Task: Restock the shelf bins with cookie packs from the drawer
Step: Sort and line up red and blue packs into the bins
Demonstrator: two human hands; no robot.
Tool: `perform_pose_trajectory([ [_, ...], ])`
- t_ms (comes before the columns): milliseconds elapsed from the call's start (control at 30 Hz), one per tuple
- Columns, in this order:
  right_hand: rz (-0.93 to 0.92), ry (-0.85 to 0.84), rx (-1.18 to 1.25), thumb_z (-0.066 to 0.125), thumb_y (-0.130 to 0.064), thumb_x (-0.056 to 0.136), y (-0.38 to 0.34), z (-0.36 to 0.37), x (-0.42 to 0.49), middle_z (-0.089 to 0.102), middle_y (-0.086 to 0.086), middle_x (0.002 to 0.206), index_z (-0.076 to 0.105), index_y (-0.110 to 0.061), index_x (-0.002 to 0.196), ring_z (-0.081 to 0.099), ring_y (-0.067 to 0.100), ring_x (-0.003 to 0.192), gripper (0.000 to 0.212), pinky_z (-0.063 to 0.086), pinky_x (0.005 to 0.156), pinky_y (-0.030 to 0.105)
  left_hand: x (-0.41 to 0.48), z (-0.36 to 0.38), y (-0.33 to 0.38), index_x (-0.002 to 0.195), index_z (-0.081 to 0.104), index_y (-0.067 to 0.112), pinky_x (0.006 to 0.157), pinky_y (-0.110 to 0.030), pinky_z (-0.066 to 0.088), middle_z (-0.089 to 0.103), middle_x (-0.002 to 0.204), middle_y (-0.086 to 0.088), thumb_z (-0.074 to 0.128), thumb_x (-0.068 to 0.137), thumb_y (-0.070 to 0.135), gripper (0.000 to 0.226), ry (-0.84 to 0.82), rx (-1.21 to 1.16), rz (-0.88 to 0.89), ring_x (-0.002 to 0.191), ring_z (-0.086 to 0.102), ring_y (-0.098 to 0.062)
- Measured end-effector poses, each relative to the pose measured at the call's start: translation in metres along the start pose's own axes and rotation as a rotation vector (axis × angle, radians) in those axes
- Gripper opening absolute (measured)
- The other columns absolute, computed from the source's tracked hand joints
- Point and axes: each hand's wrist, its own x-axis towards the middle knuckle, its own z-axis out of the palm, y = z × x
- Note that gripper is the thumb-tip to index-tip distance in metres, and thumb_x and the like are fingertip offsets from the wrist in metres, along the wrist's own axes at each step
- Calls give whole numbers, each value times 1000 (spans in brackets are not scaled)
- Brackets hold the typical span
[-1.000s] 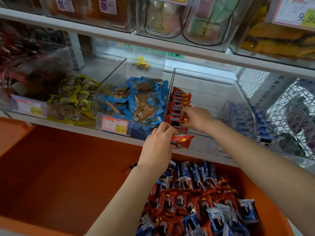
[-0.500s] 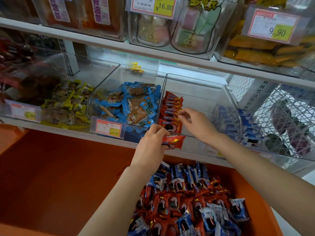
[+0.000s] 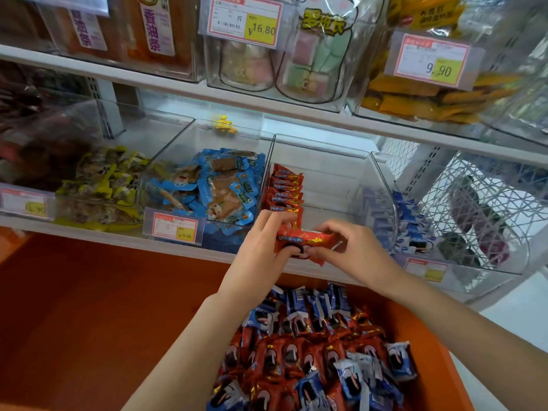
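While both hands hold it, small red glossy foil cookie pack (image 3: 305,240) sits at front lip of clear plastic shelf bin (image 3: 323,149), just before upright row of matching red packs (image 3: 285,188) along bin's left wall. Left hand (image 3: 261,250) pinches pack's left end; right hand (image 3: 353,250) pinches right end, fingers curled. Pack likely light, wrapper slick and crinkly, cookie inside brittle. Best hold: crimped end seals or flat faces, gentle squeeze. Orange plastic drawer (image 3: 436,360) below holds heap of red and blue packs (image 3: 311,351).
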Motion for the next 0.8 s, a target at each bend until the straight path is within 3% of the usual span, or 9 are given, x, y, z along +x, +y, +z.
perform_pose_trajectory([
  [100, 19, 42, -32, 76, -30, 75, 3, -11, 3, 68, -15, 82, 59, -39, 84, 64, -1, 74, 22, 51, 71, 19, -3, 2, -2, 140, 36, 21, 103, -21, 35, 38, 131, 6, 58, 93, 21, 52, 26, 117, 64, 123, 39, -9],
  [233, 118, 193, -88, 75, -26, 78, 27, -24, 19, 64, -15, 82, 63, -30, 85, 59, -2, 75, 15, 45, 69, 13, -6, 4, -12, 148, 22, 22, 109, -23, 16, 27, 147, 6, 43, 98, 35, 56, -86, 425, 31, 135, 19, -9],
  [300, 180, 226, -125, 75, -27, 79, 40, -24, 33, 65, -8, 83, 65, -21, 90, 63, 9, 78, 16, 50, 73, 24, -7, 6, -17, 150, 19, 22, 112, -27, 14, 24, 149, 4, 39, 98, 39, 58, -155, 544, 26, 139, 16, -12],
  [367, 236, 168, -111, 75, -26, 79, 49, -18, 48, 66, -2, 88, 64, -17, 95, 66, 19, 82, 21, 55, 77, 37, -7, 7, -20, 151, 17, 22, 114, -28, 13, 23, 150, 4, 37, 98, 39, 59, -194, 604, 37, 140, 13, -14],
  [467, 257, 10, -84, 75, -26, 80, 53, -3, 71, 64, 3, 93, 62, -15, 95, 67, 21, 84, 22, 57, 78, 43, -6, 6, -20, 150, 18, 21, 113, -27, 11, 22, 150, 4, 38, 98, 38, 58, -193, 605, 46, 139, 12, -14],
  [600, 215, -198, -163, 77, -27, 77, 51, 17, 95, 63, 3, 96, 62, -18, 94, 61, 19, 86, 25, 53, 81, 37, -6, 6, -20, 149, 24, 18, 113, -27, 13, 26, 148, 3, 41, 98, 35, 56, -185, 586, 48, 138, 15, -15],
  [700, 145, -369, -310, 78, -26, 77, 52, 29, 105, 64, 2, 99, 65, -15, 99, 59, 18, 91, 28, 46, 81, 31, -6, 7, -22, 143, 37, 14, 110, -32, 24, 38, 141, -2, 47, 94, 31, 52, -152, 570, 56, 133, 26, -19],
  [800, 117, -430, -349, 79, -34, 74, 50, 31, 109, 66, -4, 96, 65, -18, 104, 62, 12, 88, 37, 49, 78, 28, -5, 7, -23, 139, 41, 13, 108, -34, 28, 40, 139, -3, 48, 93, 28, 49, -144, 572, 63, 132, 28, -20],
])
